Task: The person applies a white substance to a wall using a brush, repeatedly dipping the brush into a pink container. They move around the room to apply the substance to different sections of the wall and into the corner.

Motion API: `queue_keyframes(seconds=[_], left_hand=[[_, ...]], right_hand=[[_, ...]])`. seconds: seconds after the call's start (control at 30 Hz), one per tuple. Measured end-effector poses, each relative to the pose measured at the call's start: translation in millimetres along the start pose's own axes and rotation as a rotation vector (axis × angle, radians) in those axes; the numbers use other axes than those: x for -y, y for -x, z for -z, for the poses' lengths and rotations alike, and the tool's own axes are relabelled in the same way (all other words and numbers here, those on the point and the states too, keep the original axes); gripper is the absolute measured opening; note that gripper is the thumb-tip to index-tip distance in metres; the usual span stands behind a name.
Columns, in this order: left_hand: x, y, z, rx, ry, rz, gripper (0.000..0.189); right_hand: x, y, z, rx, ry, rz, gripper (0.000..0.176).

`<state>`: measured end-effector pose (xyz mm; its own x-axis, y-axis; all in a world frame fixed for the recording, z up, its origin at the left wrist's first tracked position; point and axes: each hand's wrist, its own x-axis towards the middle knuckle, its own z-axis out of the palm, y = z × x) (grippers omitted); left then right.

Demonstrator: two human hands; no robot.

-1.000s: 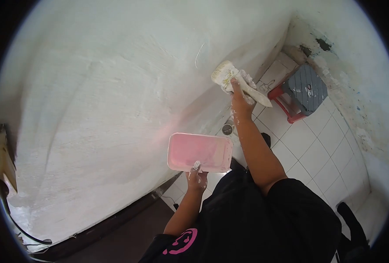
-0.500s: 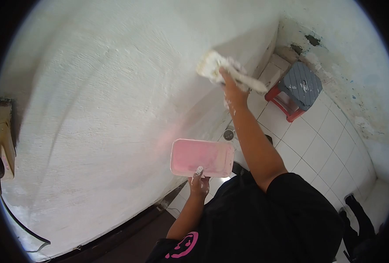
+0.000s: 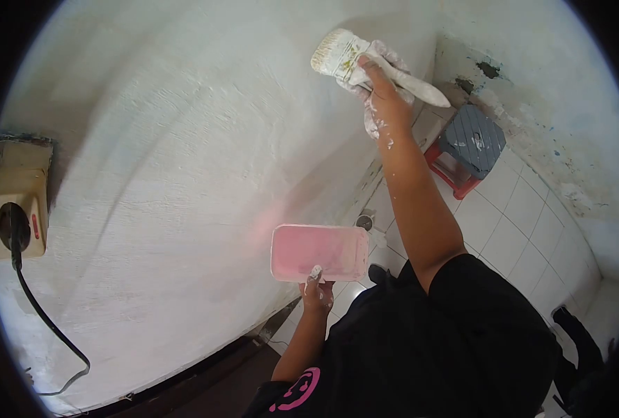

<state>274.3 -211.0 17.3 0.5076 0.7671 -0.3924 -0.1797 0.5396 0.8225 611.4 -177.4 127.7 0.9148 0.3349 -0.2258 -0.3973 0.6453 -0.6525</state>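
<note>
My right hand (image 3: 386, 90), spotted with white paint, is closed round a wide paintbrush (image 3: 341, 54). The brush is coated in white, its bristles pointing left toward the upper part of the white wall (image 3: 184, 160) and its pale handle angled down to the right. Lower down, my left hand (image 3: 317, 292) grips the near edge of a pink plastic tub (image 3: 309, 247), thumb over the rim. A whitish film lies over the inside of the tub. White paint covers the left thumb too.
On the left a black plug sits in a wall socket (image 3: 34, 209), its cable (image 3: 51, 324) hanging down. A grey-topped red stool (image 3: 473, 139) stands in the far corner on the tiled floor (image 3: 511, 202). Another person's dark-clothed legs (image 3: 579, 341) show at the lower right.
My right hand has risen with the paintbrush, higher along the wall. The tub stays nearly in place in my left hand. The view has shifted left, showing more of the socket.
</note>
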Motion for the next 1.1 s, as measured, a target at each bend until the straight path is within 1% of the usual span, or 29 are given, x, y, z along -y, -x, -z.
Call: queue_keyframes(seconds=[0.03,0.1,0.17,0.23,0.3,0.33,0.4,0.47,0.5,0.53,0.57,0.6,0.63,0.67,0.73,0.8,0.83,0.87,0.93,0.97,1.03,1.07,1.1], left_hand=[[3,1,-2,-0.008,0.000,0.005,0.051],[8,-2,-8,0.017,-0.010,0.018,0.050],[12,-5,-14,0.016,-0.005,0.020,0.050],[12,-6,-31,0.028,-0.016,0.035,0.048],[14,-7,-46,0.037,-0.029,0.039,0.048],[17,-8,-55,0.044,-0.049,0.027,0.048],[22,-7,-75,0.064,-0.022,0.032,0.049],[25,1,-91,0.083,0.005,0.008,0.050],[29,-6,-117,0.111,0.018,0.018,0.050],[38,-13,-130,0.123,0.092,0.044,0.048],[47,-17,-137,0.122,0.165,0.072,0.047],[52,-20,-148,0.156,0.155,0.082,0.046],[54,-22,-163,0.191,0.151,0.084,0.046],[54,-19,-182,0.194,0.146,0.066,0.046],[50,-6,-218,0.186,0.161,0.035,0.046],[46,5,-241,0.258,0.134,-0.028,0.047],[50,10,-249,0.253,0.139,-0.035,0.047],[55,14,-253,0.272,0.083,-0.069,0.046],[69,25,-259,0.295,0.024,-0.106,0.047],[41,0,-226,0.298,0.066,-0.114,0.045],[47,-11,-225,0.305,0.095,-0.142,0.043],[52,-6,-227,0.288,0.134,-0.167,0.042],[54,-4,-231,0.263,0.179,-0.187,0.042]], right_hand=[[-12,-2,7,-0.066,0.126,-0.014,0.040],[-78,-14,55,-0.040,-0.058,-0.038,0.041],[-99,-2,115,0.006,0.214,-0.171,0.043],[-105,10,173,-0.023,0.156,-0.347,0.039],[-80,19,207,-0.084,0.170,-0.373,0.036],[-57,25,209,-0.132,0.172,-0.400,0.034],[-5,27,214,-0.155,0.202,-0.409,0.032],[37,28,217,0.019,0.173,-0.349,0.033],[60,16,218,0.066,0.212,-0.278,0.033],[89,16,210,0.109,0.164,-0.285,0.036],[106,3,223,0.113,0.210,-0.386,0.044],[138,11,207,0.181,0.225,-0.339,0.041],[161,15,199,0.274,0.193,-0.205,0.041],[181,24,192,0.336,0.226,-0.120,0.045],[210,40,189,0.380,0.296,-0.111,0.045],[226,50,198,0.452,0.550,0.093,0.041],[229,51,210,0.480,0.758,0.357,0.032],[234,54,220,0.486,0.757,0.357,0.032],[240,71,224,0.698,0.792,0.518,0.027],[200,78,179,0.692,0.841,0.497,0.027],[176,70,174,0.711,0.993,0.762,0.022],[175,70,173,0.723,1.004,0.765,0.022],[172,67,170,0.741,1.034,0.713,0.021]])
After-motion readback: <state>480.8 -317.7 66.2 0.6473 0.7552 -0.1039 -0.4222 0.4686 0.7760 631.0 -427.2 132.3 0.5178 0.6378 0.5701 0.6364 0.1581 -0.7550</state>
